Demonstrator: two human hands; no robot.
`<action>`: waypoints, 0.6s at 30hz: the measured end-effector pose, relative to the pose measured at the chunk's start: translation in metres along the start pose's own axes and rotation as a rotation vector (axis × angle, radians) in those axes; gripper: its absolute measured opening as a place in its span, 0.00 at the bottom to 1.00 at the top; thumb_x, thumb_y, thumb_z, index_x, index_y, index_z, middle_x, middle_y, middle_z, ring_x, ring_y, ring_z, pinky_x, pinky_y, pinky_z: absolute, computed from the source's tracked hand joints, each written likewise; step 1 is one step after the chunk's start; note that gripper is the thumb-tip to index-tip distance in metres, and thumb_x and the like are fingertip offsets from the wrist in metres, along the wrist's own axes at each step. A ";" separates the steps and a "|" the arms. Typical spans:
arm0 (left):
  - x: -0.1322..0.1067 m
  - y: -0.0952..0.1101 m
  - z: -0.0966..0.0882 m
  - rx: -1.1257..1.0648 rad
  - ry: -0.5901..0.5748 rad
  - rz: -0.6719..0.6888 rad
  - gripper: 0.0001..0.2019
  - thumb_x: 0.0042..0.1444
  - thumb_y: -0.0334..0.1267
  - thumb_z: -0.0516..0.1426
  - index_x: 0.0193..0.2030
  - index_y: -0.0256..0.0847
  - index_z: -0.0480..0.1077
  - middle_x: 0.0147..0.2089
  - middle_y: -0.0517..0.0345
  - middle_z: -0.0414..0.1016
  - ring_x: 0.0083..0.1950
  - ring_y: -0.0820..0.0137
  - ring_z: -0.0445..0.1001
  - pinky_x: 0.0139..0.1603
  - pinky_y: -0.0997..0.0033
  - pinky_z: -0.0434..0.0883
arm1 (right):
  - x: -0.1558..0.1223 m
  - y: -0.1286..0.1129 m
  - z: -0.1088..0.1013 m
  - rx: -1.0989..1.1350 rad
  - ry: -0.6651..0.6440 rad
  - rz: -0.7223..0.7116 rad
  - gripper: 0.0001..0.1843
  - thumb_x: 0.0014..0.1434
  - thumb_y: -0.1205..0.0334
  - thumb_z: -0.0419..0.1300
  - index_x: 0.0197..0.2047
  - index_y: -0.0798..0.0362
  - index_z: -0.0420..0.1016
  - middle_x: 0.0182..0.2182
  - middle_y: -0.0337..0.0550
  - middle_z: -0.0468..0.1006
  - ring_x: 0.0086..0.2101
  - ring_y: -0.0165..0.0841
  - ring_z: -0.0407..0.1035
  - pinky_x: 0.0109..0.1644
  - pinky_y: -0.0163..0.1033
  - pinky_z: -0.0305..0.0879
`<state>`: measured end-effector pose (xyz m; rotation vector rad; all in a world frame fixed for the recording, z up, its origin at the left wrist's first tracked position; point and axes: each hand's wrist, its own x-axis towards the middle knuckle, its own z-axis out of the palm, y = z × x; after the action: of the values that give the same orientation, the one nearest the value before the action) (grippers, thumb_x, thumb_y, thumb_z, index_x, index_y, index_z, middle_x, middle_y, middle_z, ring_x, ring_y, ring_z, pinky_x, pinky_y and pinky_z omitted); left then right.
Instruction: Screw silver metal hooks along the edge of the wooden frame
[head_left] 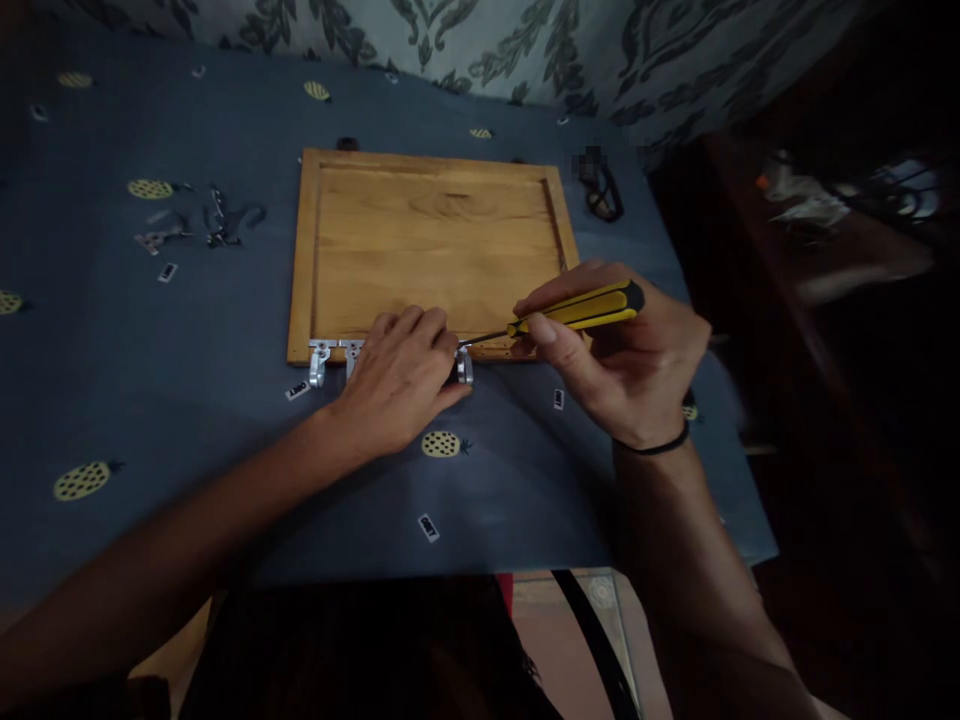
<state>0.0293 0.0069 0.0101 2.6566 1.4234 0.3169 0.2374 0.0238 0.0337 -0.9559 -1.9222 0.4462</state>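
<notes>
A framed wooden panel (442,240) lies flat on the cloth-covered table. Along its near edge runs a silvery metal hook rail (317,362), with hooks hanging over the edge toward me. My left hand (397,375) is closed over the rail's middle, fingers curled on the wood and thumb beside the right-hand hook; it hides part of the rail. In my right hand (630,350) is a yellow-and-black screwdriver (574,308), held tilted between thumb and fingers. Its shaft points left to the rail's right end, by my left fingertips. Whether the tip sits in a screw, I cannot tell.
Several small metal parts (217,220) lie left of the panel on the blue tablecloth (225,440). A dark looped object (602,192) is at the back right. Behind the table hangs a patterned curtain (510,50). A cluttered dark surface (840,220) stands to the right.
</notes>
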 end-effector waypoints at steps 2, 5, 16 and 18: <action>0.000 0.000 0.000 0.000 0.001 0.005 0.14 0.68 0.43 0.66 0.51 0.33 0.79 0.51 0.43 0.79 0.56 0.50 0.75 0.54 0.54 0.70 | 0.000 0.001 0.001 0.008 0.005 0.012 0.08 0.66 0.48 0.71 0.40 0.42 0.82 0.33 0.39 0.84 0.28 0.36 0.77 0.31 0.45 0.73; 0.000 0.000 0.000 0.000 -0.003 0.005 0.14 0.68 0.43 0.66 0.51 0.33 0.79 0.51 0.43 0.79 0.56 0.50 0.76 0.54 0.54 0.70 | -0.001 0.005 0.004 0.012 0.046 0.017 0.11 0.64 0.46 0.73 0.37 0.42 0.82 0.31 0.37 0.83 0.25 0.35 0.74 0.29 0.45 0.71; -0.001 -0.001 0.002 -0.004 0.021 0.009 0.14 0.68 0.42 0.66 0.51 0.33 0.79 0.51 0.43 0.79 0.56 0.50 0.75 0.54 0.55 0.69 | -0.003 -0.001 0.015 -0.087 0.329 -0.122 0.12 0.64 0.53 0.73 0.31 0.43 0.78 0.25 0.35 0.77 0.24 0.35 0.71 0.31 0.45 0.64; -0.001 -0.001 0.001 -0.013 0.005 0.008 0.14 0.68 0.43 0.66 0.51 0.33 0.79 0.51 0.42 0.79 0.56 0.50 0.75 0.55 0.54 0.70 | -0.003 -0.003 0.015 -0.094 0.401 -0.129 0.11 0.66 0.54 0.71 0.32 0.43 0.79 0.24 0.35 0.76 0.24 0.35 0.70 0.31 0.45 0.63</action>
<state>0.0284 0.0071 0.0087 2.6538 1.4069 0.3327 0.2247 0.0211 0.0262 -0.8970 -1.6361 0.0794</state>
